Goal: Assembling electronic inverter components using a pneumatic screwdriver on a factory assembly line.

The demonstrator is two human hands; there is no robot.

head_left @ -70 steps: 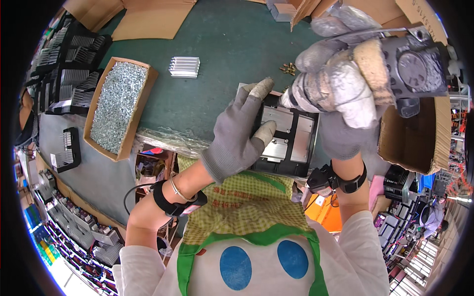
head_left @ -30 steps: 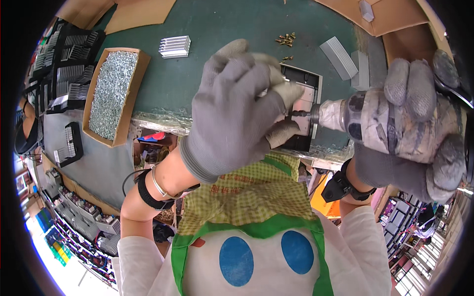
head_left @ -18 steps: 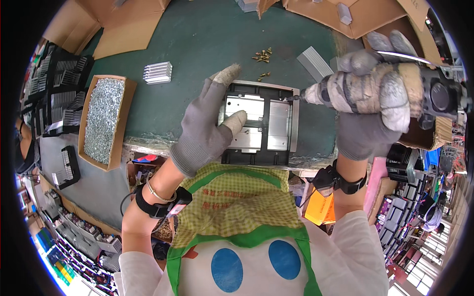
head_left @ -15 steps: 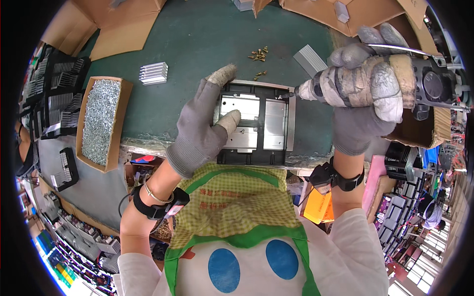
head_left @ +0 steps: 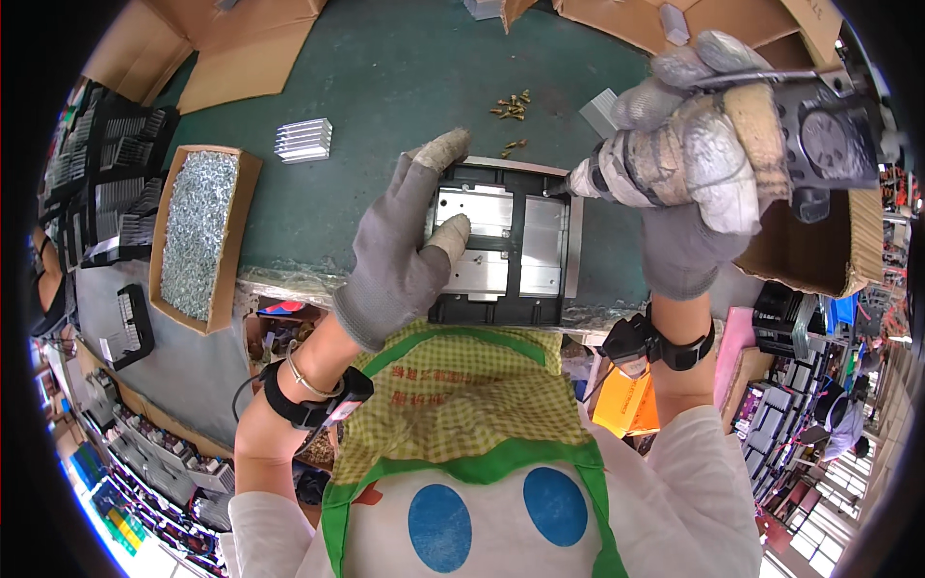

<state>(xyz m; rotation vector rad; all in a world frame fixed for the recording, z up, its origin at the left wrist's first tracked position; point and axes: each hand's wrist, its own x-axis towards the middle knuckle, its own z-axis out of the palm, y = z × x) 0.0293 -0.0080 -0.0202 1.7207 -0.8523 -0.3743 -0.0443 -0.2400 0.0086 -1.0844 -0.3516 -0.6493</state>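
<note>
A black frame with silver metal plates lies flat at the near edge of the green table. My gloved left hand rests flat on its left side, fingers spread, thumb on a plate. My gloved right hand grips a power screwdriver wrapped in tape, its tip at the frame's upper right corner. Several brass screws lie just beyond the frame.
A cardboard box of small silver screws sits at the left. A finned aluminium heat sink lies beyond it. Cardboard sheets line the far edge, an open carton stands at the right. Black parts are stacked far left.
My left hand came down from near my face onto the frame. My right hand brought the screwdriver down to the frame's upper right corner.
</note>
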